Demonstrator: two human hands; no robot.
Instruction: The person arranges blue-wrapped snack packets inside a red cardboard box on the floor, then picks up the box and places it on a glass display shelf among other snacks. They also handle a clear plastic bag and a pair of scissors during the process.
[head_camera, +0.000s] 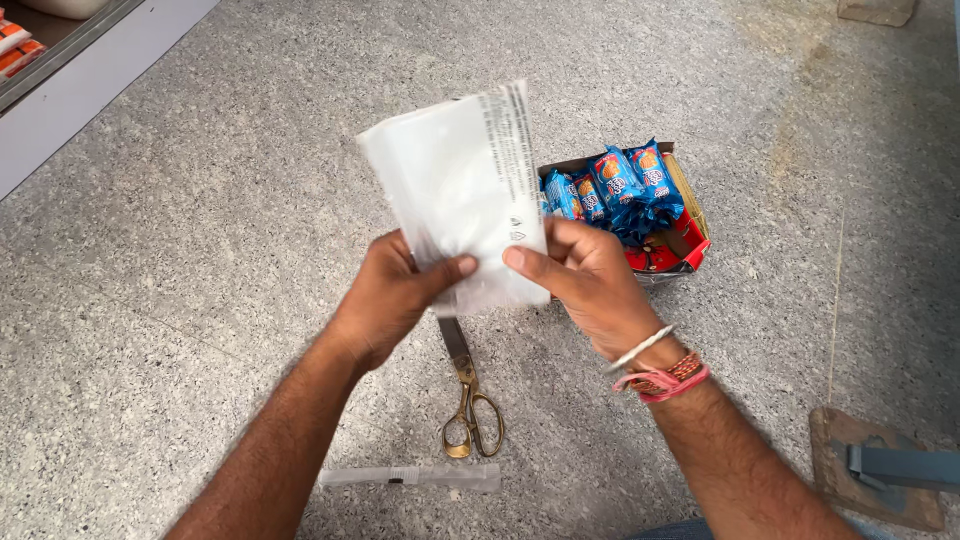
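Nearest, clear strip (410, 476) and scissors (470, 395) on floor. Left hand (395, 295) and right hand (585, 275) pinching clear plastic bag (455, 195); slippery film, likely slipping from thumbs.

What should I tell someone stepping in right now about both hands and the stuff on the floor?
Left hand and right hand both pinch the lower edge of a clear plastic bag, held up flat.
Brass-handled scissors lie shut on the speckled floor below the hands; a thin clear strip lies nearer the person.
Open carton of blue snack packets sits behind the right hand.
The bag looks empty.
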